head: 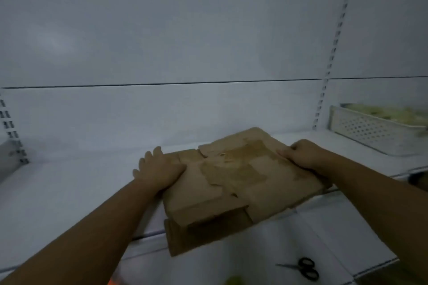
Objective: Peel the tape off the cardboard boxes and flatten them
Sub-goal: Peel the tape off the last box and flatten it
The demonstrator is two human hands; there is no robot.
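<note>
A flattened brown cardboard box [231,183] lies on a white shelf [69,183], its front end hanging over the shelf's front edge. Torn, paler patches mark its top where tape residue shows. My left hand [159,169] rests flat on the box's left edge, fingers spread. My right hand [303,154] grips the box's far right edge, with the fingers curled over it.
A white perforated basket [370,132] with pale contents stands on the shelf at the right. Black-handled scissors [303,268] lie on a lower white surface in front. Slotted shelf uprights [333,53] run up the white back wall.
</note>
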